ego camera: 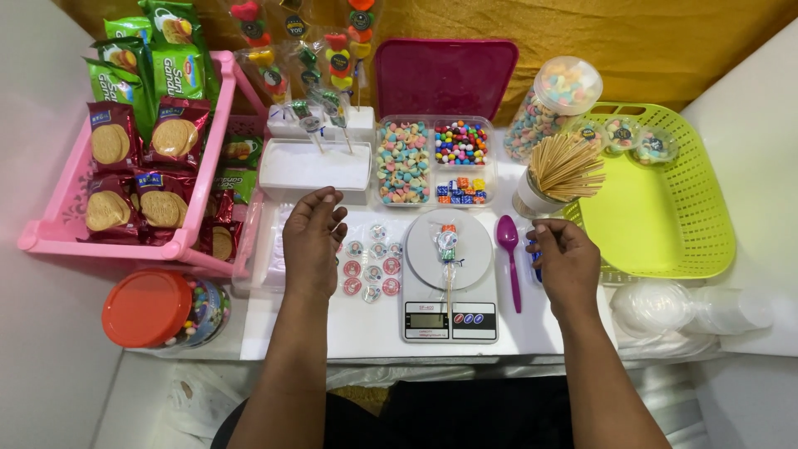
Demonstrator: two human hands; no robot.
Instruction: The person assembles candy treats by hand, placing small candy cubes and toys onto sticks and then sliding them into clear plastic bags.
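Bright, even light from overhead; colours saturated. Shadows soft and short beneath left hand and right hand. Mild glare on white plastic tabletop. Centre sharp; slight wide-angle bending and softness toward frame edges and lower corners.

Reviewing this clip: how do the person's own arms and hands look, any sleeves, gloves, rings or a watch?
Both forearms are bare up to the frame's lower edge, with no sleeves in view. The left hand and right hand wear no gloves. No rings, watch or bracelet show on the fingers or wrists. Nails look short and unpainted, though they are small in this view.
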